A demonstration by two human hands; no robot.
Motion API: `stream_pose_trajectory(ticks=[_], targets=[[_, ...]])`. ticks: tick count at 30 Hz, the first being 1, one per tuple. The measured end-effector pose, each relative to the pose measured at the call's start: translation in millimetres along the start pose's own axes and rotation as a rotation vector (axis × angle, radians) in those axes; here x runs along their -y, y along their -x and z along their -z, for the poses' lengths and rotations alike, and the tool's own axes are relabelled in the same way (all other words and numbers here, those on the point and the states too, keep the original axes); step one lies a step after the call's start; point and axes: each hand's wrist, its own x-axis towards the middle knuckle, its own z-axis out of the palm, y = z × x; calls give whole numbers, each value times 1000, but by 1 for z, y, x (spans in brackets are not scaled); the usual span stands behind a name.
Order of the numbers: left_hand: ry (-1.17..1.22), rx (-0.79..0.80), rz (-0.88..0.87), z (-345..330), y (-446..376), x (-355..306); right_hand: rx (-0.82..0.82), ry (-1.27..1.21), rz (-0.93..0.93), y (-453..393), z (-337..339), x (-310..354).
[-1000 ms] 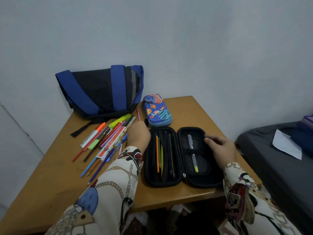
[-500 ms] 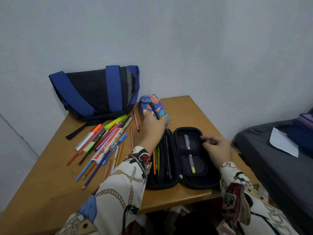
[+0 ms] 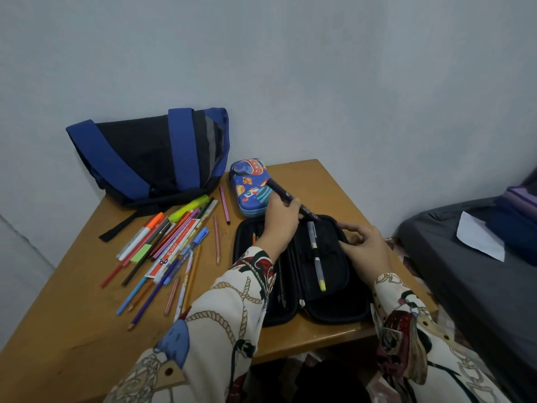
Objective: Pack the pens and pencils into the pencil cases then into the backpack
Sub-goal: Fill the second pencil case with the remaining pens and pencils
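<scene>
At frame centre, the left hand (image 3: pixel 280 221) grips a black pen (image 3: pixel 286 198), its long axis slanting from upper left to lower right above the open black pencil case (image 3: pixel 334 312). The right hand (image 3: pixel 366 247) pinches that case's far edge on the counter (image 3: pixel 72 338).

A wooden table (image 3: pixel 87 344) stands in the corner against a pale wall (image 3: pixel 319 68), and to its right lies a dark grey bed (image 3: pixel 465 286) with a white paper (image 3: pixel 479 238) and purple and blue cloth (image 3: pixel 520 205) on it.
</scene>
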Motion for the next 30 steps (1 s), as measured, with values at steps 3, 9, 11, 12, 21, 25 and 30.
stream_pose_trajectory(ticks=[3, 9, 11, 12, 21, 25, 30], targets=[[-161, 56, -61, -5, -8, -4, -8, -12, 11, 2, 1, 0], [-621, 207, -31, -25, -8, -12, -24, -90, 8, 4, 1, 2], [-796, 246, -48, -31, -5, -12, -53, -104, -14, 3, 1, 0], [-858, 271, -61, -33, -2, -12, -62, -111, -26, 3, 0, -1], [-1115, 310, -412, -29, 24, -1, -81, -97, -27, 0, -3, -5], [-1178, 434, -455, -26, 26, 10, -86, -92, -12, 0, -4, -6], [-1281, 308, -489, -27, 34, 10, -74, -94, -16, 1, -2, -4]])
